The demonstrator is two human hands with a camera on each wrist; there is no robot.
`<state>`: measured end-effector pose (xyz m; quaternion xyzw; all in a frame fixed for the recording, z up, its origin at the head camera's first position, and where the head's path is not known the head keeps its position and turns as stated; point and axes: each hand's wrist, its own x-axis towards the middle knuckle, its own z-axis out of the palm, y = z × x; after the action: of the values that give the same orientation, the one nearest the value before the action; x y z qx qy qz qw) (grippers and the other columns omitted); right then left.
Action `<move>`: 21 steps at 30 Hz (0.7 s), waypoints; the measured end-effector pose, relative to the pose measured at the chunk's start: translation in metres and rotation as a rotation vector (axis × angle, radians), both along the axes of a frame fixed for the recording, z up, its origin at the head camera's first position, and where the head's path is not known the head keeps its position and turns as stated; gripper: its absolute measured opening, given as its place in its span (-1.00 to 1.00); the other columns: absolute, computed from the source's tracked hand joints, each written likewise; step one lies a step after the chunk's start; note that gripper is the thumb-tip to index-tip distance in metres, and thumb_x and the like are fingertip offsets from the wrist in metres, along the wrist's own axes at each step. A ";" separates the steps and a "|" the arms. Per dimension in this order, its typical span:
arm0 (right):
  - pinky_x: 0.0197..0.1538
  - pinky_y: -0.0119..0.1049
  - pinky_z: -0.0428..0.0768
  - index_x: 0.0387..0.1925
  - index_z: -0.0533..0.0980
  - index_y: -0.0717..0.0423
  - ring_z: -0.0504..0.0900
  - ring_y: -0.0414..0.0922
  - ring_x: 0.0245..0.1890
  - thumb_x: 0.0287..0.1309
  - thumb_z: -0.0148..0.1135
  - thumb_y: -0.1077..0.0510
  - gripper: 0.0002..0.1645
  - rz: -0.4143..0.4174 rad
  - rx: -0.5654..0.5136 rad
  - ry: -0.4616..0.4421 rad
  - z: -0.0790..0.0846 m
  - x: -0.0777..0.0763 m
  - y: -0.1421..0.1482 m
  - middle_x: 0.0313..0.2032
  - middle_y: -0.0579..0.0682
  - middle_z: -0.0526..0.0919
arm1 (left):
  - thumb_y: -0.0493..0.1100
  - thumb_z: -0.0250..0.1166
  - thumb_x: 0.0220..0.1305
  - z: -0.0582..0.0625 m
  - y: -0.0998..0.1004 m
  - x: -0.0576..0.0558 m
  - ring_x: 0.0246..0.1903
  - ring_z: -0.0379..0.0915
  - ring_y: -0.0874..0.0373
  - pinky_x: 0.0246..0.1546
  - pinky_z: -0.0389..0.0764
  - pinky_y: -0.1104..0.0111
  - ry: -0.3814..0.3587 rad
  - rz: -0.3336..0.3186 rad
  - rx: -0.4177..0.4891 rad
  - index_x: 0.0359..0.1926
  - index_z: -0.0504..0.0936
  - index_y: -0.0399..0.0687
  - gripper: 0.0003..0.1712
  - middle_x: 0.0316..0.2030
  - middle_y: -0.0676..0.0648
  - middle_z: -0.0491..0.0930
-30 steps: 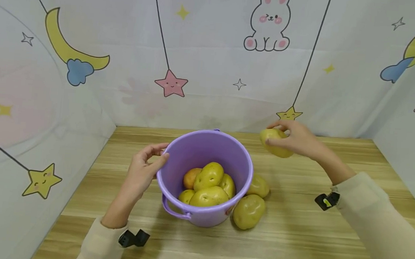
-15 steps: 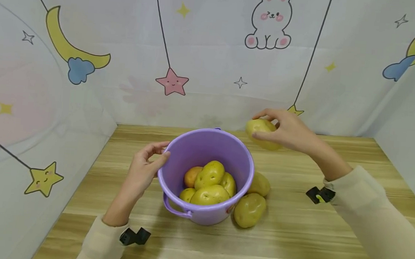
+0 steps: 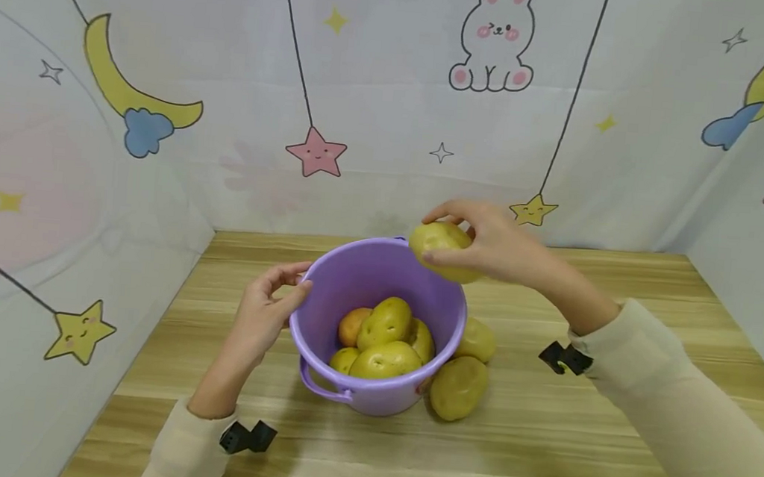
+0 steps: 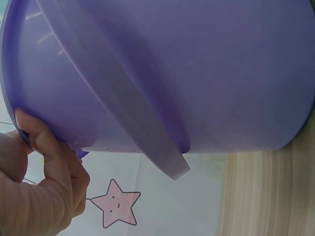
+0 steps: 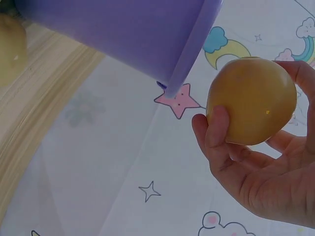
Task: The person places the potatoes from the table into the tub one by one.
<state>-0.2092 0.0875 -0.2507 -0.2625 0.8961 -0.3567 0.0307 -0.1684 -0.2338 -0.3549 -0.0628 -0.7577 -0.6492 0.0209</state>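
A purple bucket [image 3: 372, 400] stands on the wooden table, tilted slightly toward me in the head view. My left hand [image 3: 267, 306] pinches its rim on the left side, thumb inside and fingers outside; the left wrist view shows those fingers [image 4: 51, 152] against the outer wall. In my right hand [image 3: 499, 244] is a yellow potato [image 3: 440, 245], held above the bucket's far right rim. The right wrist view shows the potato [image 5: 252, 101] between thumb and fingers, apart from the bucket [image 5: 133, 34]. Several potatoes [image 3: 386, 360] and an orange-brown round one [image 3: 352, 327] lie inside the bucket.
Two more potatoes, a nearer one [image 3: 458, 388] and a farther one [image 3: 477, 341], lie on the table [image 3: 575, 433] against the bucket's right side. The bucket's handle [image 3: 323, 390] hangs down at its front left. A printed white cloth [image 3: 379, 103] encloses the table's back and sides.
My right hand has carried the potato leftward, from right of the bucket to over its far right rim. My left hand and the bucket have stayed in place.
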 end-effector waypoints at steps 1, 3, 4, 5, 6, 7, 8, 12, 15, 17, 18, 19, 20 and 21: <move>-0.36 -0.23 0.70 0.14 0.56 0.00 0.65 0.00 -0.33 0.10 0.45 -0.07 -0.42 0.011 0.000 -0.004 0.000 0.001 -0.002 0.02 0.13 0.59 | -0.26 0.20 0.44 0.000 0.000 0.000 -0.47 0.68 0.07 -0.48 0.76 0.32 -0.001 -0.001 0.000 0.24 0.50 -0.30 -0.60 -0.10 -0.22 0.42; -0.37 -0.23 0.70 0.13 0.56 -0.02 0.66 -0.02 -0.32 0.10 0.45 -0.08 -0.43 0.024 0.011 0.008 0.000 0.004 -0.007 0.01 0.12 0.60 | -0.27 0.20 0.44 0.000 0.000 0.000 -0.47 0.67 0.08 -0.48 0.76 0.33 -0.003 -0.003 0.002 0.24 0.50 -0.31 -0.60 -0.10 -0.22 0.41; -0.37 -0.23 0.69 0.13 0.57 -0.03 0.65 -0.02 -0.32 0.09 0.45 -0.10 -0.43 0.029 0.020 0.018 0.000 0.005 -0.010 0.01 0.11 0.61 | -0.27 0.20 0.44 0.000 0.000 0.000 -0.48 0.67 0.09 -0.48 0.76 0.33 -0.004 -0.003 0.004 0.24 0.50 -0.31 -0.60 -0.10 -0.21 0.41; -0.36 -0.24 0.69 0.12 0.57 -0.04 0.65 -0.03 -0.32 0.09 0.45 -0.12 -0.43 0.035 0.030 0.032 0.000 0.006 -0.012 0.01 0.10 0.62 | -0.27 0.19 0.44 0.000 0.000 0.000 -0.48 0.67 0.09 -0.48 0.76 0.33 -0.004 -0.002 0.007 0.24 0.50 -0.31 -0.60 -0.10 -0.21 0.41; -0.35 -0.24 0.68 0.12 0.57 -0.05 0.65 -0.04 -0.31 0.09 0.44 -0.14 -0.43 0.044 0.036 0.039 -0.001 0.007 -0.015 0.00 0.09 0.62 | -0.28 0.19 0.44 0.000 0.000 0.000 -0.48 0.67 0.09 -0.48 0.76 0.33 -0.005 0.000 0.009 0.24 0.50 -0.31 -0.60 -0.11 -0.21 0.41; -0.34 -0.23 0.68 0.12 0.57 -0.05 0.65 -0.04 -0.31 0.10 0.44 -0.15 -0.42 0.051 0.041 0.045 -0.001 0.008 -0.017 0.00 0.09 0.63 | -0.28 0.19 0.44 0.000 0.000 0.000 -0.48 0.67 0.08 -0.48 0.76 0.33 -0.005 0.001 0.010 0.24 0.50 -0.32 -0.60 -0.11 -0.21 0.41; -0.32 -0.23 0.67 0.11 0.57 -0.06 0.65 -0.04 -0.30 0.09 0.44 -0.16 -0.43 0.058 0.044 0.049 -0.001 0.009 -0.019 0.00 0.07 0.64 | -0.28 0.19 0.44 0.000 0.000 0.000 -0.47 0.68 0.07 -0.48 0.76 0.31 -0.005 0.001 0.010 0.23 0.50 -0.32 -0.60 -0.11 -0.21 0.41; -0.21 -0.20 0.67 0.12 0.57 -0.06 0.63 -0.03 -0.19 0.10 0.43 -0.17 -0.42 0.085 0.038 0.029 -0.003 0.012 -0.027 0.01 0.05 0.64 | -0.28 0.19 0.44 0.000 0.000 0.000 -0.45 0.69 0.01 -0.45 0.77 0.24 -0.007 0.000 0.005 0.24 0.50 -0.32 -0.60 -0.11 -0.21 0.41; -0.13 -0.19 0.66 0.12 0.57 -0.07 0.60 -0.04 -0.08 0.10 0.42 -0.19 -0.41 0.103 0.043 0.023 -0.005 0.015 -0.033 0.01 0.02 0.63 | -0.28 0.19 0.44 0.000 0.000 0.000 -0.44 0.69 0.00 -0.45 0.77 0.24 -0.005 0.001 0.006 0.24 0.50 -0.32 -0.60 -0.11 -0.21 0.41; -0.09 -0.18 0.64 0.12 0.57 -0.06 0.57 -0.05 -0.05 0.11 0.41 -0.20 -0.42 0.117 0.045 0.022 -0.007 0.016 -0.037 0.00 0.00 0.63 | -0.29 0.19 0.44 0.000 -0.001 0.000 -0.45 0.69 0.01 -0.46 0.77 0.26 -0.004 0.002 0.009 0.24 0.50 -0.32 -0.60 -0.11 -0.21 0.41; -0.08 -0.18 0.64 0.11 0.57 -0.06 0.57 -0.06 -0.04 0.11 0.40 -0.20 -0.42 0.123 0.049 0.027 -0.008 0.017 -0.039 -0.01 -0.01 0.63 | -0.29 0.19 0.44 0.000 -0.001 0.000 -0.45 0.69 0.02 -0.47 0.77 0.28 -0.002 0.003 0.009 0.24 0.50 -0.32 -0.60 -0.11 -0.21 0.42; -0.08 -0.18 0.64 0.10 0.57 -0.05 0.57 -0.07 -0.05 0.11 0.40 -0.21 -0.42 0.130 0.050 0.030 -0.008 0.017 -0.041 -0.02 -0.02 0.63 | -0.29 0.19 0.43 0.000 -0.001 0.000 -0.46 0.69 0.03 -0.48 0.77 0.29 0.000 0.003 0.010 0.24 0.50 -0.32 -0.60 -0.11 -0.22 0.42; -0.07 -0.18 0.63 0.10 0.58 -0.05 0.57 -0.08 -0.06 0.11 0.40 -0.21 -0.43 0.134 0.054 0.037 -0.009 0.017 -0.043 -0.04 -0.03 0.63 | -0.29 0.18 0.43 0.000 -0.001 0.000 -0.46 0.68 0.04 -0.48 0.77 0.30 0.000 0.003 0.012 0.23 0.50 -0.32 -0.60 -0.12 -0.22 0.41; -0.06 -0.18 0.62 0.09 0.58 -0.05 0.57 -0.09 -0.05 0.12 0.39 -0.21 -0.43 0.138 0.057 0.041 -0.010 0.018 -0.045 -0.04 -0.04 0.64 | -0.29 0.19 0.43 0.000 -0.001 -0.001 -0.46 0.68 0.04 -0.48 0.77 0.30 0.001 0.003 0.012 0.23 0.50 -0.32 -0.60 -0.12 -0.22 0.41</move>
<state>-0.1914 0.0428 -0.2609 -0.3298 0.8861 -0.3227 0.0443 -0.1689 -0.2345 -0.3547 -0.0619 -0.7539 -0.6537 0.0224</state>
